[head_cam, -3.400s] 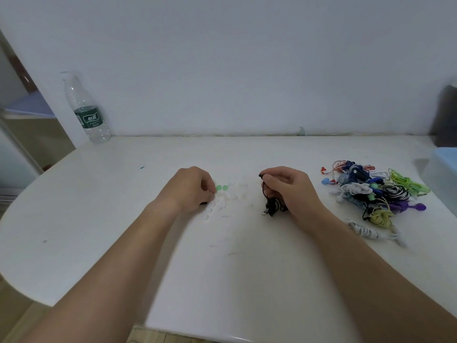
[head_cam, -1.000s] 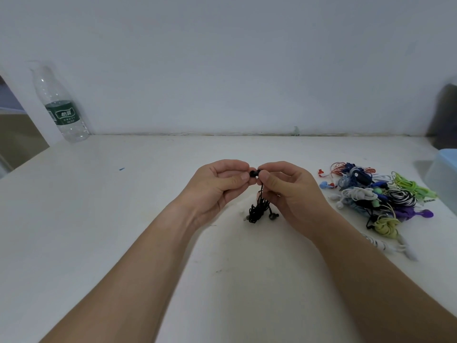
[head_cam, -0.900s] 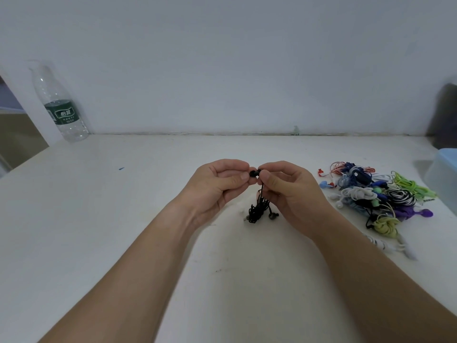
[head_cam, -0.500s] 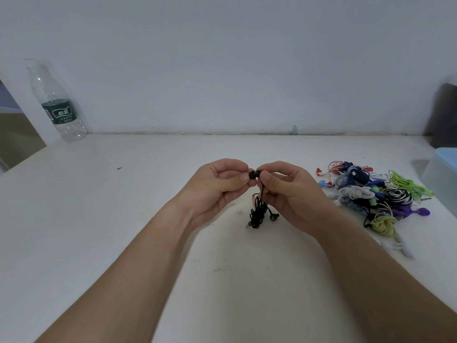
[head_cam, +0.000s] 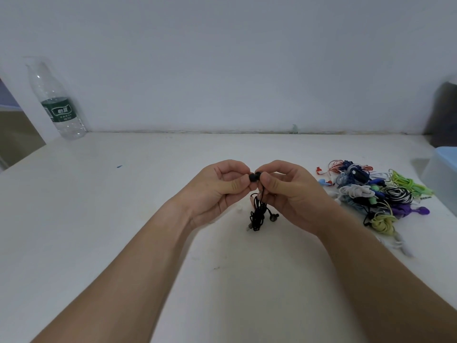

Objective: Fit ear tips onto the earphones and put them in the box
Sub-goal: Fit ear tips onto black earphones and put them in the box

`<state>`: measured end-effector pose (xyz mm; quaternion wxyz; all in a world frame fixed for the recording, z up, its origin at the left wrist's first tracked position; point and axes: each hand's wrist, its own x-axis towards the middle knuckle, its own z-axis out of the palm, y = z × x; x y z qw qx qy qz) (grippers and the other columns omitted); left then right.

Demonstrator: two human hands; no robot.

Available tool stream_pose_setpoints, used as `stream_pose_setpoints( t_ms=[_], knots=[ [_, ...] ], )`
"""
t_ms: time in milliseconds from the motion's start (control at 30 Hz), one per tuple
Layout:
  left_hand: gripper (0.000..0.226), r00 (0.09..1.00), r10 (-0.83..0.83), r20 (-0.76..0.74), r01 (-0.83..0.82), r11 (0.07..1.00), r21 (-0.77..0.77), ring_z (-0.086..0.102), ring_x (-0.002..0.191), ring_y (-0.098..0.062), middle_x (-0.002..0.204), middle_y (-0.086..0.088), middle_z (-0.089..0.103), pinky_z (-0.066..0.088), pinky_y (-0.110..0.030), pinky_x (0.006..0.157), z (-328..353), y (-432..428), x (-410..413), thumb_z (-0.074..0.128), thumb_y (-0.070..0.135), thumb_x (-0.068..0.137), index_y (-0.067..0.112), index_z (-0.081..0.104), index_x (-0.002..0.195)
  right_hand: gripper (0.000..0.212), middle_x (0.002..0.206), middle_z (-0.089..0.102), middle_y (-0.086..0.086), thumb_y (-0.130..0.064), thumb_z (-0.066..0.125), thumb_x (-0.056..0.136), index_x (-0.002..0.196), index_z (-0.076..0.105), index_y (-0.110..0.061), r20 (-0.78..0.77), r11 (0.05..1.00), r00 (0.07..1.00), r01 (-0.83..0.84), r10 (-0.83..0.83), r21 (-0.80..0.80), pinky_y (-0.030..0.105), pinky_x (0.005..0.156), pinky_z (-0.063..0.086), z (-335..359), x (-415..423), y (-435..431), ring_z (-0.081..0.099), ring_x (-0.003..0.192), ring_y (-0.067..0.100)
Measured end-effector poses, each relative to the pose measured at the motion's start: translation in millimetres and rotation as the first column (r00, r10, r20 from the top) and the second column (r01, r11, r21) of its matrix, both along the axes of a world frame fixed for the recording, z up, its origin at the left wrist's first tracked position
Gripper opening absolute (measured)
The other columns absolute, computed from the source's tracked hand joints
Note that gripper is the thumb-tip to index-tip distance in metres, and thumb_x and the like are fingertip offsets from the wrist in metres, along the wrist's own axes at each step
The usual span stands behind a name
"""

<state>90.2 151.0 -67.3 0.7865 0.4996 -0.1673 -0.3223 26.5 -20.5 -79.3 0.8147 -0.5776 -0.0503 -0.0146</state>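
At far R edge of table [head_cam: 123, 219], a box [head_cam: 442, 177] is seen: pale blue, translucent plastic, rounded corner. Its contents can't be made out. A clear plastic bottle [head_cam: 58, 100] w/ green label is stood at back L by the wall.

Mid-table, a small round black ear tip [head_cam: 252, 177] is pinched btw thumb & forefinger of L hand [head_cam: 217, 191], other fingers curled. It is pressed against one bud of the black earphones [head_cam: 258, 215], and that bud is pinched by thumb & forefinger of R hand [head_cam: 289, 194]. The thin black cable is bunched in a loose coil and hung below R hand, down to the matte white top.

A tangled pile of coloured earphones [head_cam: 371, 196] is heaped R of the hands, near the box but apart from it. One small white tip [head_cam: 239, 208] is seen on the top, just beside L hand.
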Motion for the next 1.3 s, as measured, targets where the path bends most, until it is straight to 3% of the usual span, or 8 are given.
stream_pose_setpoints(
  t_ms=[300, 567, 867, 1133, 1300],
  knots=[
    [0.013, 0.999, 0.031, 0.026, -0.032, 0.999, 0.034, 0.074, 0.072, -0.018, 0.077, -0.011, 0.074, 0.058, -0.019, 0.064, -2.0, 0.5, -0.2, 0.066, -0.001, 0.070, 0.006, 0.065, 0.081, 0.013, 0.079, 0.069, 0.014, -0.020, 0.078, 0.067, 0.079, 0.077, -0.016, 0.037, 0.998, 0.999, 0.010, -0.007, -0.057, 0.027, 0.068, 0.052, 2.4, -2.1, -1.7, 0.061, 0.070, 0.021],
    [0.011, 0.996, 0.083, 0.043, -0.086, 0.994, 0.063, 0.074, 0.073, -0.022, 0.079, -0.013, 0.073, 0.059, -0.021, 0.066, -4.5, 0.2, 0.0, 0.069, -0.001, 0.068, 0.009, 0.069, 0.072, 0.013, 0.080, 0.072, 0.015, -0.016, 0.082, 0.069, 0.080, 0.077, -0.017, 0.107, 0.982, 0.992, 0.088, -0.070, -0.170, 0.026, 0.067, 0.053, 3.4, -3.4, -0.6, 0.059, 0.082, 0.033],
    [0.010, 0.999, 0.043, 0.023, -0.043, 0.998, 0.040, 0.074, 0.073, -0.020, 0.078, -0.012, 0.074, 0.058, -0.019, 0.065, -3.3, 0.9, -1.1, 0.069, 0.000, 0.069, 0.009, 0.070, 0.072, 0.010, 0.078, 0.071, 0.012, -0.017, 0.076, 0.068, 0.079, 0.078, -0.016, 0.031, 0.998, 1.000, 0.002, 0.000, -0.064, 0.024, 0.066, 0.052, 5.0, -4.7, -1.6, 0.063, 0.071, 0.018],
    [0.013, 0.989, 0.093, 0.114, -0.105, 0.990, 0.096, 0.074, 0.073, -0.021, 0.078, -0.012, 0.074, 0.057, -0.021, 0.066, -6.3, -0.5, -1.4, 0.072, 0.002, 0.067, 0.008, 0.067, 0.077, 0.009, 0.077, 0.073, 0.010, -0.014, 0.075, 0.071, 0.078, 0.077, -0.019, 0.115, 0.977, 0.990, 0.104, -0.083, -0.188, 0.026, 0.068, 0.052, 2.1, -3.1, -1.8, 0.064, 0.074, 0.023],
    [0.013, 0.989, 0.081, 0.123, -0.092, 0.992, 0.083, 0.072, 0.071, -0.017, 0.077, -0.011, 0.073, 0.056, -0.019, 0.063, -4.2, -0.5, -1.5, 0.072, 0.006, 0.069, 0.010, 0.068, 0.081, 0.009, 0.075, 0.069, 0.010, -0.011, 0.071, 0.076, 0.082, 0.077, -0.013, 0.066, 0.995, 0.996, 0.068, -0.063, -0.077, 0.025, 0.066, 0.052, 1.3, -2.3, -1.1, 0.060, 0.067, 0.018]
  ],
)
